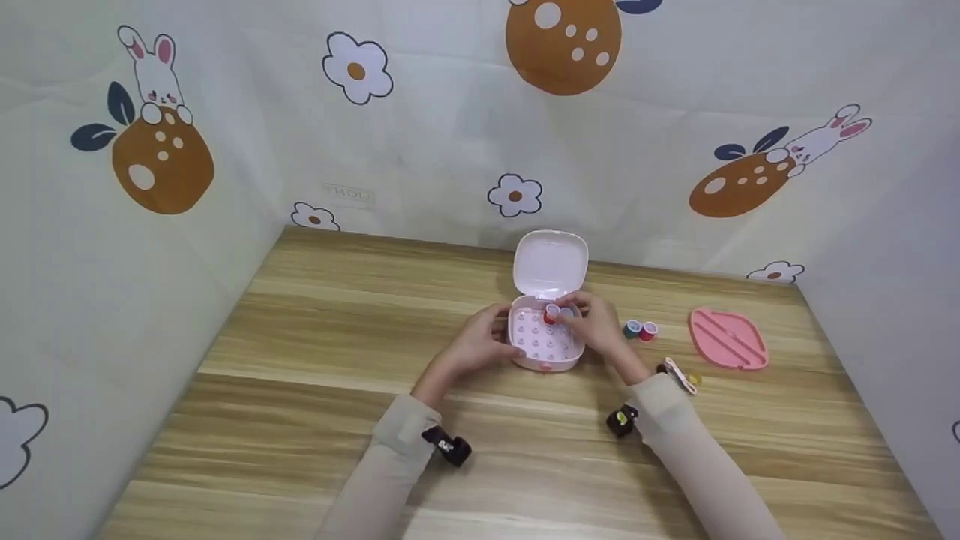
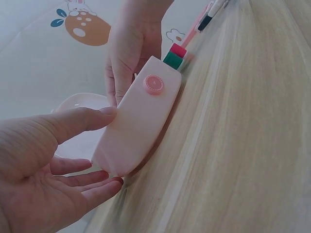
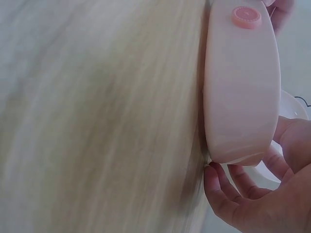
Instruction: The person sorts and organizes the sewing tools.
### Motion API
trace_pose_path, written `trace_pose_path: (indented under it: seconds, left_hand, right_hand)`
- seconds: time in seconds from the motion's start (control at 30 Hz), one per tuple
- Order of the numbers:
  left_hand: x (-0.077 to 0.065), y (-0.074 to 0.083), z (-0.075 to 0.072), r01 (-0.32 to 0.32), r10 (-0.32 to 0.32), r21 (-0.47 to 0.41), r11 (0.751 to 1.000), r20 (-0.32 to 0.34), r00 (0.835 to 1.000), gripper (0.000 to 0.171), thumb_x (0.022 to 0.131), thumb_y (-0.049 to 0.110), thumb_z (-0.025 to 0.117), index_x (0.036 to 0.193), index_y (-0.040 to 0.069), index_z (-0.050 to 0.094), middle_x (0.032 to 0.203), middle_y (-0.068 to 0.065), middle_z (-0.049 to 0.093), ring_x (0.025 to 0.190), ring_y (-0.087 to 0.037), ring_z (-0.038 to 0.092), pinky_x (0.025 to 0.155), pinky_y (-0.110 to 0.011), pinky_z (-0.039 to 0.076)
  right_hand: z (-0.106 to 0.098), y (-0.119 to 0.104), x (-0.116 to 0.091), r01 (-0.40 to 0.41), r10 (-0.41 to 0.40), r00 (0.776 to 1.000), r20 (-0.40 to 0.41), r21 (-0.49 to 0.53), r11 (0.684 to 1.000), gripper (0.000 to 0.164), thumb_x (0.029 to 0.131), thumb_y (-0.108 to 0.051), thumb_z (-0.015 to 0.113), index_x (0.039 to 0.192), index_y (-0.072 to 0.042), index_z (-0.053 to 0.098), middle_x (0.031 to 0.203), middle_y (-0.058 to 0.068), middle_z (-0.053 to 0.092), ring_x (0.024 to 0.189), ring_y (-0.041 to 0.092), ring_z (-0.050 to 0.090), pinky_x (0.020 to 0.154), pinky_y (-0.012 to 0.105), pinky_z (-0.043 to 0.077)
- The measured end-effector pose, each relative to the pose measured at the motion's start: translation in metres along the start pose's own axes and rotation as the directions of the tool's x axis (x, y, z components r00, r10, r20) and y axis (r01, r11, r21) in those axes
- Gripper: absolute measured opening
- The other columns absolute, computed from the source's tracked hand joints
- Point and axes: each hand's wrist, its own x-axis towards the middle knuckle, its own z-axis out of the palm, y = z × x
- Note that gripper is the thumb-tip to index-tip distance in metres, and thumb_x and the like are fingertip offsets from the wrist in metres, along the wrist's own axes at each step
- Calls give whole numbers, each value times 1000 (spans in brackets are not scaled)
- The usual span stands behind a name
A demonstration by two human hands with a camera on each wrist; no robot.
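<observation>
A pale pink box (image 1: 546, 364) stands on the table with its lid (image 1: 551, 262) raised. My left hand (image 1: 480, 341) grips its left side, thumb at the front rim and fingers along the outer wall. In the left wrist view a round pink clasp (image 2: 154, 84) sits on the box front. Inside, a red thread spool (image 1: 551, 315) stands near the back. Beside it, my right hand (image 1: 600, 326) reaches over the right rim and pinches a pale-topped spool (image 1: 567, 312), partly hidden by the fingers. In the right wrist view its other fingers curl by the outer wall.
Right of the box stand a green spool (image 1: 632, 328) and a red spool (image 1: 648, 331). Farther right lies a pink slotted tray (image 1: 729, 339). A small white and dark item (image 1: 681, 376) lies near the right forearm. A patterned cloth (image 1: 435, 150) borders the table behind.
</observation>
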Motion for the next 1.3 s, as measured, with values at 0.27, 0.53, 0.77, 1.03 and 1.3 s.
trace_pose_path:
  seconds: [0.27,0.53,0.77,1.03,1.3]
  left_hand:
    - [0,0,0,-8,8,-5,1000,3,1000,79,84,-11,76,153,-15,37,155,-35,45,143,-47,50,116,-44,49]
    - [0,0,1,-4,4,14,1000,1,1000,80,85,-9,77,153,-15,36,154,-35,45,142,-47,51,117,-43,49]
    - [1,0,1,-6,6,15,1000,-1,1000,83,83,-10,77,154,-15,35,154,-36,45,142,-47,51,116,-43,49]
    - [0,0,0,0,0,-12,1000,0,1000,82,83,-11,76,154,-15,35,154,-35,45,142,-47,50,116,-44,49]
    - [0,-1,0,2,-2,-5,1000,3,1000,79,84,-11,76,153,-14,37,156,-34,44,143,-47,50,116,-44,50]
  right_hand:
    - [3,0,-1,11,-12,999,-42,-10,1000,21,91,-6,81,109,5,75,115,23,75,108,37,65,92,38,50]
    - [0,0,-2,8,-8,1000,-25,-10,1000,23,92,-8,80,112,3,75,118,22,74,108,37,64,92,37,48]
    - [-5,0,-5,16,-16,1000,-14,4,1000,25,93,-7,79,115,3,75,119,23,74,113,39,66,100,48,53]
    - [-12,-2,-8,8,-8,1000,-19,29,1000,25,93,-5,78,117,3,75,123,22,73,116,39,67,101,48,57]
    - [-22,-2,-14,-14,14,1000,-15,29,999,28,96,-10,77,120,4,73,123,25,71,113,39,68,92,35,60]
